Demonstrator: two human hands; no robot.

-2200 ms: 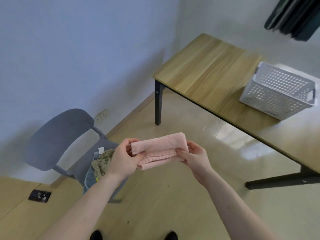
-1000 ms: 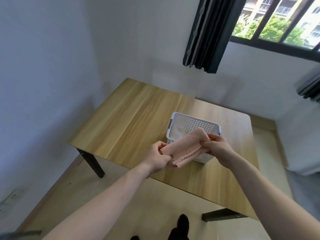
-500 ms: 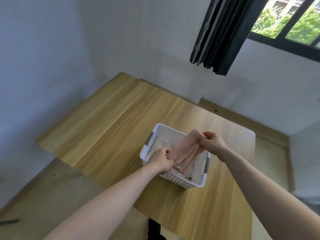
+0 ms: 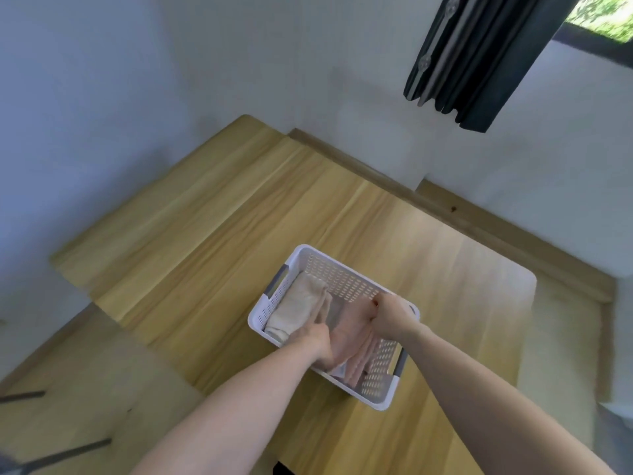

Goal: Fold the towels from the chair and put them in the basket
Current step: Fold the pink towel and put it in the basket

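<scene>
Pink folded towel (image 4: 354, 332) sits inside the white perforated basket (image 4: 346, 277), on the right half of the interior, reaching toward the near wall. We hold it w/ both hands. Our left hand (image 4: 317, 332) is inside the basket at the towel's left edge, fingers extended forward and lying between the pink towel and a cream towel (image 4: 296, 308); whether the fingers grip the cloth we cannot tell, as blur hides the contact. Our right hand (image 4: 388, 313) is at the towel's far end, approx. level w/ the basket's right rim, fingers curled and pinching the fabric.

The cream towel is folded and occupies the left half of the basket, against the left wall and its grey handle (image 4: 278, 281). A second grey handle (image 4: 400, 363) sits on the opposite wall.

The basket rests on a light wooden table (image 4: 212, 228), nearer its right side. Behind the table: white wall, wooden baseboard (image 4: 513, 234). Dark curtain (image 4: 476, 56) hangs upper right, beside a window corner. Left of the table, pale wood-tone floor (image 4: 68, 389).
</scene>
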